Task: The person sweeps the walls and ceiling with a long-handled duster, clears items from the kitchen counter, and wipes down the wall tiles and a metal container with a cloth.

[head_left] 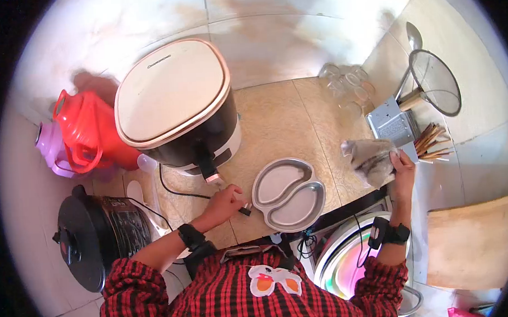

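Note:
My left hand (225,202) rests on the tiled counter, fingers closed around a small black plug (245,210) on a black cord, just left of a two-part metal dish (289,194). The dish lies flat and holds nothing. My right hand (401,172) is raised at the right, gripping a crumpled grey cloth (370,159) beside a metal utensil holder (393,124). An air fryer (175,99) with a cream lid stands behind my left hand.
A black rice cooker (93,236) sits at the left, a red jug (88,131) behind it. Chopsticks (432,142) and a mesh strainer (435,82) stand in the holder. Clear glasses (347,83) are at the back. A shiny round lid (343,259) and wooden board (476,242) lie to the right.

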{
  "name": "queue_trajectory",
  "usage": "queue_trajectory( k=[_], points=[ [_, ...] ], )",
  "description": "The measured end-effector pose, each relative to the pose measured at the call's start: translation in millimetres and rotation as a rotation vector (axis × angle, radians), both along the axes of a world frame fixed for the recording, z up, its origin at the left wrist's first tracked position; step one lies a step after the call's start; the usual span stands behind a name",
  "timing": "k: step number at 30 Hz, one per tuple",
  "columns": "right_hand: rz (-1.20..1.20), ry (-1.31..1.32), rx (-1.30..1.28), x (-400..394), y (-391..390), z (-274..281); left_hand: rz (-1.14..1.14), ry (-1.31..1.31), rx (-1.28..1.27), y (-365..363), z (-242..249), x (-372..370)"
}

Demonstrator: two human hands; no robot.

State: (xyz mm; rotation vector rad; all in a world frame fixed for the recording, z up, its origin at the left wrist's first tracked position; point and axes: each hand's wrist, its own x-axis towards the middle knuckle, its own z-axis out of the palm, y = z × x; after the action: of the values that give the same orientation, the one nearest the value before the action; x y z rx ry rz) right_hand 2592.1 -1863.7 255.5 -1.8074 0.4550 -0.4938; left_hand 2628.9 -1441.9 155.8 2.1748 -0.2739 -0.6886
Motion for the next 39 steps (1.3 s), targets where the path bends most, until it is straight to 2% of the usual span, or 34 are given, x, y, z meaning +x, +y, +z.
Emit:
queue_trajectory(
  k=[1,3,4,7,8,11,13,16,19,20,23,25,26,28,29,30,31,34,38,39],
  points=[
    [-0.034,0.121,-0.091,-2,-7,-10,-0.004,0.023,-0.003,0,5,2],
    [-0.098,0.359,-0.280,0,-31,-40,-0.026,-0.173,0.032,-11,-7,6],
    [-0.221,0.180,-0.440,1,-33,-55,-0.033,-0.272,0.045,-17,-14,9],
    [-0.423,-0.122,-0.493,0,-35,-67,-0.054,-0.368,0.055,-38,-23,15],
    [-0.401,-0.004,-0.761,-6,-41,-69,-0.059,-0.303,0.063,-42,-27,16],
    [0.104,0.488,-0.430,-14,-42,-79,-0.073,-0.156,0.128,-51,-32,19],
    [0.129,0.266,-0.526,-25,-12,-103,-0.088,-0.110,0.220,-56,-31,19],
    [0.014,0.132,-1.052,-29,8,-144,-0.113,-0.144,0.153,-47,-65,25],
    [-0.048,0.403,-1.093,-18,-9,-159,0.010,-0.067,0.115,-45,-54,26],
    [-0.032,0.281,-1.107,-13,-11,-145,0.075,0.023,0.037,-43,-52,29],
    [0.199,0.518,-1.133,4,-19,-70,0.199,0.255,-0.144,-38,-39,32],
    [0.105,0.435,-0.954,12,-29,-35,0.202,0.335,-0.212,-43,-10,33],
    [0.069,0.382,-0.868,20,-35,-23,0.089,0.487,-0.284,-40,-9,39],
    [-0.015,0.089,-0.509,29,-80,-28,0.112,0.546,-0.443,-40,-4,33],
    [0.106,-0.220,0.194,20,-62,2,0.132,0.575,-0.519,-41,4,26],
    [0.078,-0.195,0.437,17,-37,29,0.081,0.617,-0.607,-43,28,20],
    [0.046,-0.167,0.677,17,-19,43,0.092,0.635,-0.627,-42,28,18],
    [0.112,0.237,0.397,8,-45,-31,0.094,0.644,-0.643,-45,27,22],
    [0.083,-0.144,0.900,3,33,6,0.114,0.616,-0.638,-47,42,26],
    [0.083,-0.178,0.899,5,41,0,0.107,0.609,-0.637,-49,46,28]
  ],
)
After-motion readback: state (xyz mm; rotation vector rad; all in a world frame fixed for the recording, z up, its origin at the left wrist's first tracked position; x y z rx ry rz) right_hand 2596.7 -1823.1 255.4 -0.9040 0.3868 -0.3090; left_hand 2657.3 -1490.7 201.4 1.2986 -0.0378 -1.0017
